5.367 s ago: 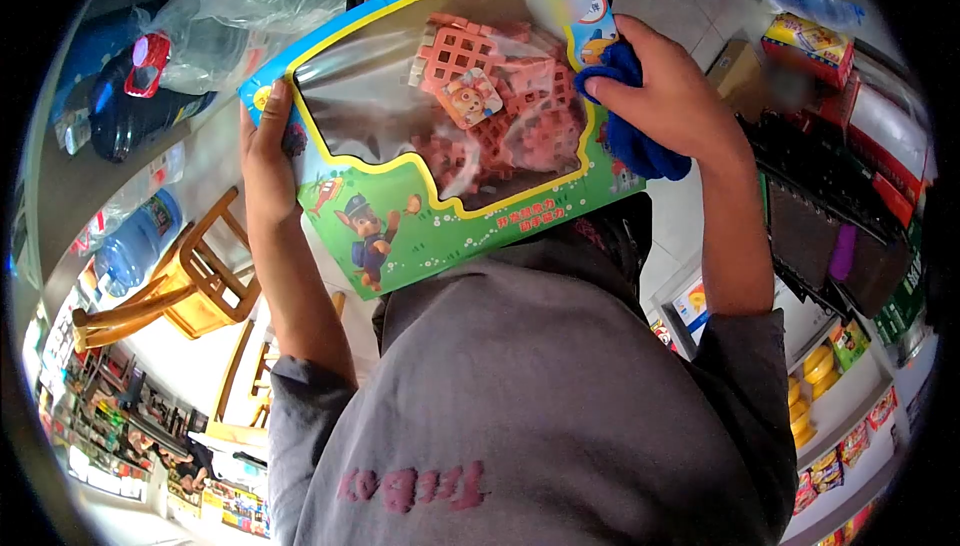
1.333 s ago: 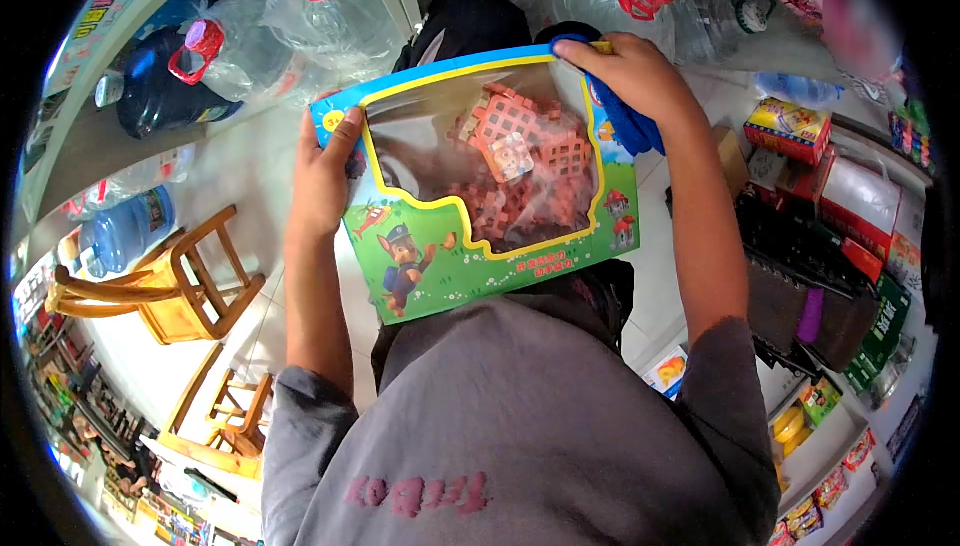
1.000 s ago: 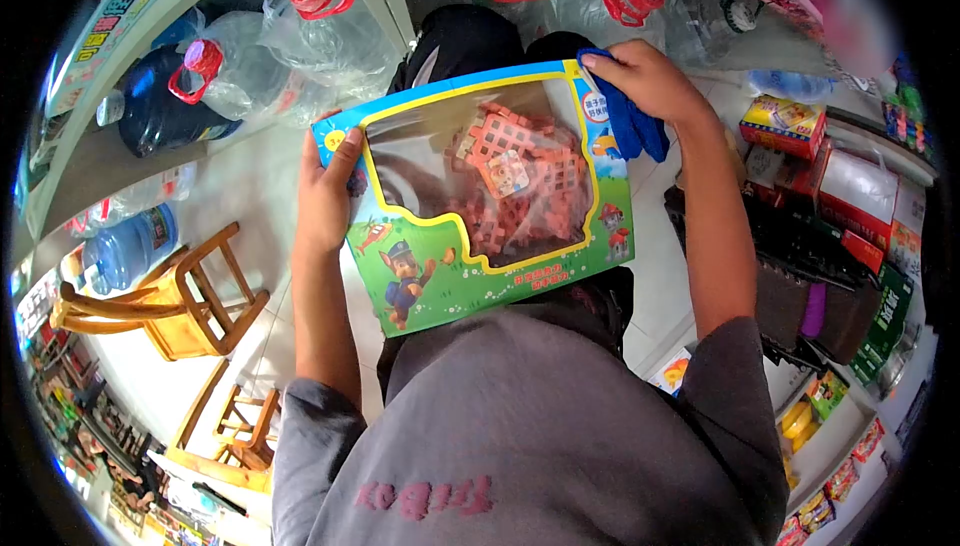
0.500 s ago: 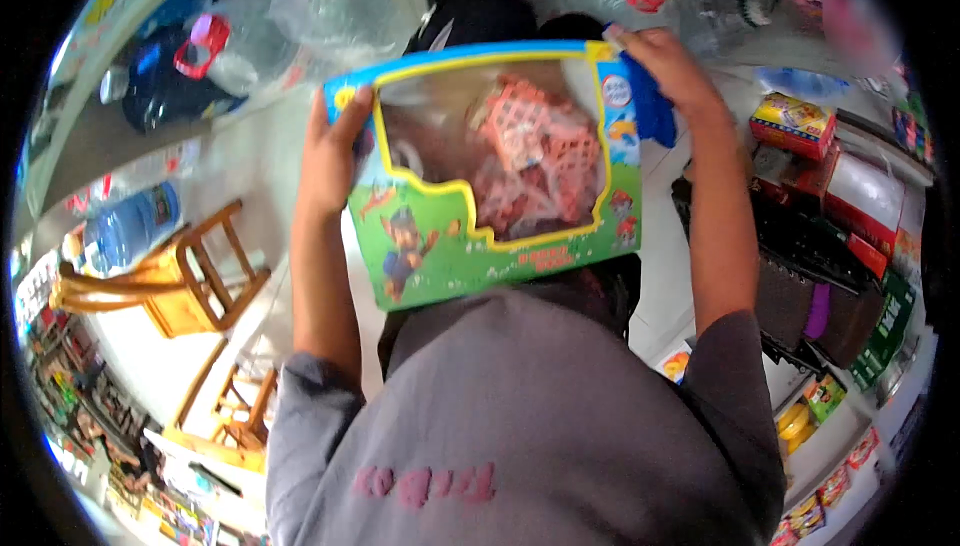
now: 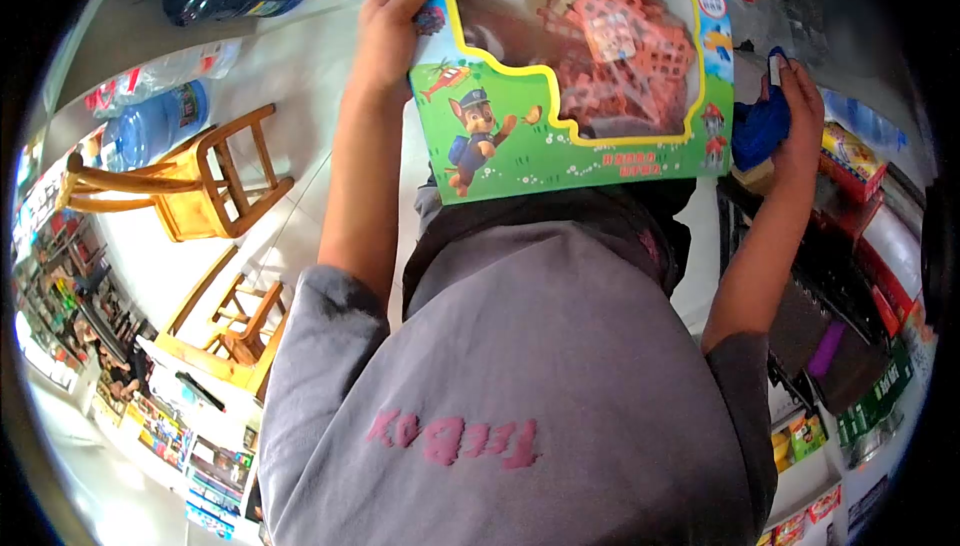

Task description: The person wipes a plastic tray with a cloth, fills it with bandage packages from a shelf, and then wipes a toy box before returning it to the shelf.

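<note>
My left hand (image 5: 388, 36) grips the upper left corner of a toy box (image 5: 570, 171), thumb on the front and fingers behind. The box is green, blue and yellow with cartoon dogs printed on it. Through its clear window, reddish-pink lattice-like plastic pieces (image 5: 640, 56) show. It is held up in front of my body, tilted slightly. Off the box's right side, my right hand (image 5: 798, 116) is closed around a bunched blue cloth (image 5: 760, 131), apart from the box.
Wooden chairs (image 5: 185, 201) stand on the pale floor at the left, beside a large blue water bottle (image 5: 160, 126). Clear plastic bottles with red handles line the top. Packaged goods and a yellow-red box (image 5: 850, 161) crowd the right side.
My right hand has come off the box's upper right corner and moved right and down with the blue cloth. In view, the box and my left hand sit higher and farther right.
</note>
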Action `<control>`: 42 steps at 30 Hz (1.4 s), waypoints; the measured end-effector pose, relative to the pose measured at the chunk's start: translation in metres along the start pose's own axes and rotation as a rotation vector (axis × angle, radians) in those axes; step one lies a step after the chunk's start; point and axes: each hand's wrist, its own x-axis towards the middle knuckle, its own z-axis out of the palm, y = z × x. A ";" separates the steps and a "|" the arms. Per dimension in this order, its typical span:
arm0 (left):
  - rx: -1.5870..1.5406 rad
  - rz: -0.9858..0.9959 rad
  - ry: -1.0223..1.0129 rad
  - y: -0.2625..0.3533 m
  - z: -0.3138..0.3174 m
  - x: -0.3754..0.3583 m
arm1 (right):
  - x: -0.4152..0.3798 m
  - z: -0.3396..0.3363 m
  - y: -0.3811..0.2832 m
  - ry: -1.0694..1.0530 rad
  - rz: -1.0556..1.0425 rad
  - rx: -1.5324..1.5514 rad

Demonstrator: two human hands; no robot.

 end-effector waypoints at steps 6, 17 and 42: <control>-0.024 0.023 -0.012 -0.005 0.000 0.011 | -0.031 -0.012 -0.003 -0.085 -0.209 -0.461; -0.169 0.090 0.000 -0.008 0.037 0.002 | -0.122 0.074 -0.043 -0.505 -0.590 -0.716; -0.016 0.174 0.123 -0.023 0.056 -0.002 | -0.138 0.197 -0.035 -0.697 -0.644 -0.618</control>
